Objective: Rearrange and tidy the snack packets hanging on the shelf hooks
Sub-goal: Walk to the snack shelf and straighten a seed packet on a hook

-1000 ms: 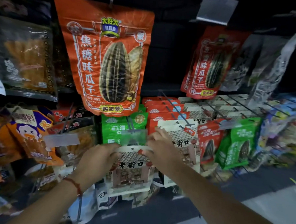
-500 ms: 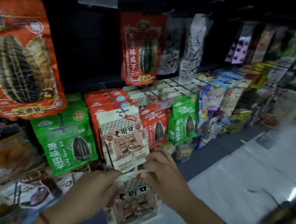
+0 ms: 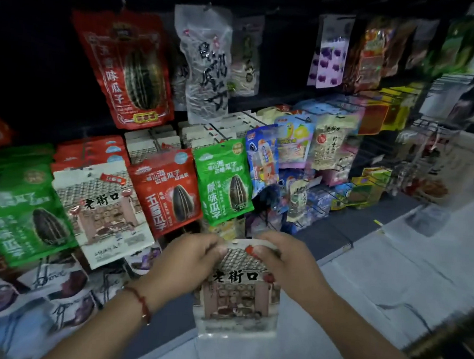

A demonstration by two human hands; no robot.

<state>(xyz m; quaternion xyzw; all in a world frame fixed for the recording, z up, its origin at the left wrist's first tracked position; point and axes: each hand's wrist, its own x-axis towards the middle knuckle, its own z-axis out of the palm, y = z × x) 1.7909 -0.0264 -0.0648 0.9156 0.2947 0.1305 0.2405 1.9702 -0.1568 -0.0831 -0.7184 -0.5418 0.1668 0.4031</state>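
Mid-task, judging by the shelf. One white packet (image 3: 238, 288) off the hooks, held out in front of the display, low and near, above the pale floor (image 3: 392, 274). Gripped at its top edge from both sides: left hand (image 3: 188, 256) pinching the left corner, right hand (image 3: 283, 259) pinching the right corner, fingers curled over the header strip. Hanging hole not on any hook; packet dangling upright, print facing the camera.

Matching white packets (image 3: 101, 212) already hanging at left in a stacked row, between the green seed packets (image 3: 23, 215) further left and the red seed packets (image 3: 170, 194) to the right. More green packets (image 3: 223, 184) right of those, then a mix of blue and cream bags toward the far right, blurred and hard to read. Upper row holding a large red bag (image 3: 128, 70) and a clear printed bag (image 3: 207, 62), well apart from the hands.

Done so far, as far as shown: several rows grouped by kind and facing forward. Left to do: the held packet back on a hook, most likely with its own kind at left. Lower left bags (image 3: 54, 292) looking crowded and tilted, probably awaiting straightening. Far right too smeared to judge.
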